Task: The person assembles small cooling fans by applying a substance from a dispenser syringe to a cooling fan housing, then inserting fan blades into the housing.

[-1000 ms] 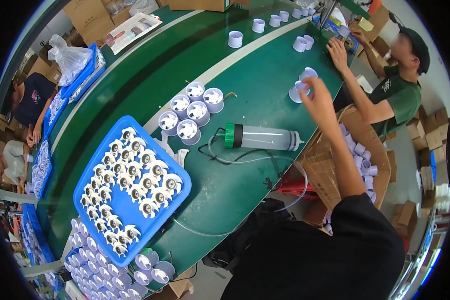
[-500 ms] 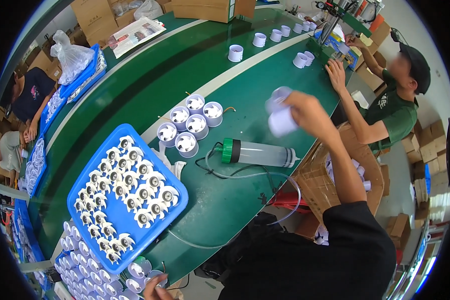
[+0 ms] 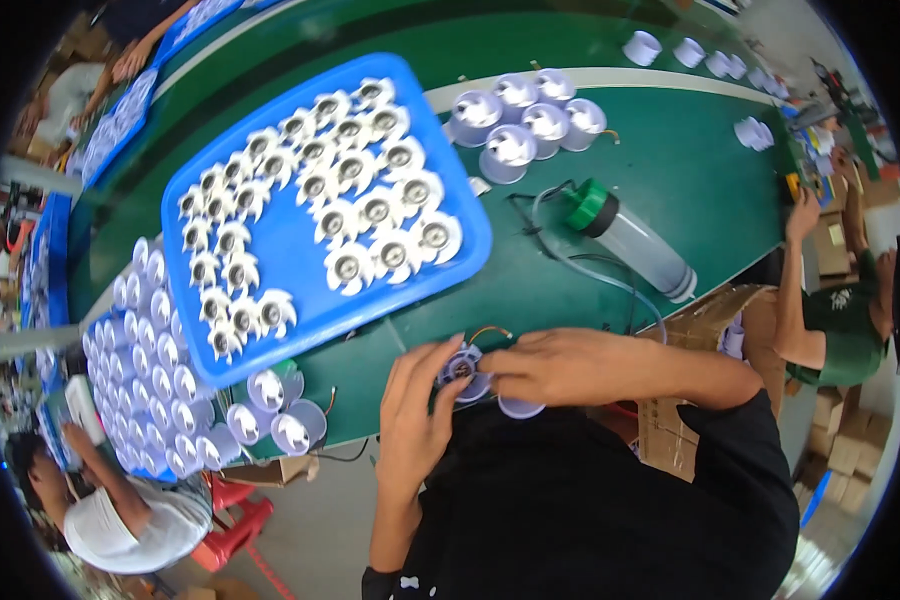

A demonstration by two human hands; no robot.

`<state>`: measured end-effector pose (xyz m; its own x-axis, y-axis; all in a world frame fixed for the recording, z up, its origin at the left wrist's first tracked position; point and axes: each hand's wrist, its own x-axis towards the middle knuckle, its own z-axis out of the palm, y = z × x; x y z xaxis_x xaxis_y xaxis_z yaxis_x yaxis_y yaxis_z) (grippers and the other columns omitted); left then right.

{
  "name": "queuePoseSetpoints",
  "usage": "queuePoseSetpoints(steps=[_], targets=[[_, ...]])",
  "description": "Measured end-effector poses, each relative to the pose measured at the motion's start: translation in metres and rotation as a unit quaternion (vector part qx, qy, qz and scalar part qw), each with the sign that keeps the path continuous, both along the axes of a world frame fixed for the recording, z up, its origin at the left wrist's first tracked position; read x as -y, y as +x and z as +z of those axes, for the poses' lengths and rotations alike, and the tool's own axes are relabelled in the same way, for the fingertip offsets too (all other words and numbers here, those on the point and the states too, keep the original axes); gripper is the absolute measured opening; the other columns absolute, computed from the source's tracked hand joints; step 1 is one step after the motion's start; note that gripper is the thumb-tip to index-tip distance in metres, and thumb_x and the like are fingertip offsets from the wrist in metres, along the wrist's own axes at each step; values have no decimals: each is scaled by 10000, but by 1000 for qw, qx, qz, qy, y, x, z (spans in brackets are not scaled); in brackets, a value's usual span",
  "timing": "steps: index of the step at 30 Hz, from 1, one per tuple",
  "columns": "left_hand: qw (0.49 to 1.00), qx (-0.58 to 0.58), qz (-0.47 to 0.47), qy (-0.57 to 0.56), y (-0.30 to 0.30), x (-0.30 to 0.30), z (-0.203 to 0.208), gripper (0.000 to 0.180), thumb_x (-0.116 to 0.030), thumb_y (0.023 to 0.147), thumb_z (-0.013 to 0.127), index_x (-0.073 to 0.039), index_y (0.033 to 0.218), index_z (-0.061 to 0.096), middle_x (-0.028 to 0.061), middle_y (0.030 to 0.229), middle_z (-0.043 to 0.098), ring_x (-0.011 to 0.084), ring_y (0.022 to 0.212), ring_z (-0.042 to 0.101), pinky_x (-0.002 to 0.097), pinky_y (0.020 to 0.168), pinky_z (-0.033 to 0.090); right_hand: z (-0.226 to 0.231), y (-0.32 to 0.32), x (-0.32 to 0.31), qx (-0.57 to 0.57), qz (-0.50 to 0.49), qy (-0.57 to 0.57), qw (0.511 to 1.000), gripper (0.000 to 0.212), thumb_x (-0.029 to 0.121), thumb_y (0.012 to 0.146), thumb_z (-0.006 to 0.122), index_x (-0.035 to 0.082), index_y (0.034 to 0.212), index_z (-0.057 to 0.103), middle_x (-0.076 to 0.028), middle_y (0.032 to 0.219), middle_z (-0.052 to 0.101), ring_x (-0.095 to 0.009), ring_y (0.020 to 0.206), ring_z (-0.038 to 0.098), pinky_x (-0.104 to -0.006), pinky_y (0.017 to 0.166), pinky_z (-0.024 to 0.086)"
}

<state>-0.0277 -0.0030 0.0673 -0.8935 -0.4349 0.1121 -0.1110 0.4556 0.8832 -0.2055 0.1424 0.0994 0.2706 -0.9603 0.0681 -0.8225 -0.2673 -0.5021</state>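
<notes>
Close to my body, my left hand [image 3: 415,405] is closed round a pale cup-shaped plastic housing [image 3: 474,388]. A dark round core shows inside its open top, and a thin orange wire [image 3: 490,330] sticks out behind it. My right hand [image 3: 570,366] reaches in from the other side with fingers bent at the same housing. Under that hand a second pale housing [image 3: 520,408] shows in part, seemingly held by its hidden fingers. Left of centre, a blue tray [image 3: 295,292] bears rows of white fan impellers [image 3: 378,210].
Several housings with impellers [image 3: 510,148] stand behind the tray's right corner. A green-capped clear cylinder [image 3: 638,243] with a hose lies on the green table. More housings [image 3: 160,350] crowd the left. A cardboard box [image 3: 670,435] stands at right; co-workers sit at both sides.
My right hand has come back from the far right with two housings to the front of my body. My left hand has moved in from the lower left to meet it. The view has turned left.
</notes>
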Motion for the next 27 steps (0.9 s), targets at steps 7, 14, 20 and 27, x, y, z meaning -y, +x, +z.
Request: queuePoseSetpoints(steps=[7, 14, 20, 27], targets=[[995, -66, 37, -67, -1, -7, -24, 709, -213, 762, 809, -19, 1367, 494, 160, 1289, 584, 364, 1262, 509, 545, 1114, 303, 4, -7, -8, 104, -138, -3, 985, 242, -7, 796, 638, 38, 1035, 639, -84, 1158, 604, -282, 964, 640, -369, 807, 532], [987, -12, 59, -151, -5, -6, -34, 778, -210, 710, 847, -40, 1382, 493, 125, 1181, 569, 331, 1229, 490, 572, 1127, 262, -14, -11, -35, 192, -445, 33, 874, 224, -56, 813, 643, -2, 1030, 644, -63, 938, 619, -150, 794, 652, -261, 668, 501], [984, -27, 144, -101, -13, -17, -46, 726, -312, 655, 904, -52, 1206, 509, 125, 1207, 541, 373, 1290, 398, 606, 1132, 202, -26, -8, -25, 451, -561, -10, 694, 469, -70, 881, 462, 14, 1340, 512, -95, 780, 632, -136, 612, 640, -260, 553, 520], [992, -1, 79, -98, -5, -7, -37, 747, -168, 698, 868, -29, 1311, 465, 131, 1281, 542, 375, 1314, 402, 601, 1138, 209, 8, 4, -10, 202, -542, 126, 806, 680, 137, 878, 723, 53, 1471, 400, -149, 1262, 555, -179, 646, 582, -332, 636, 505]])
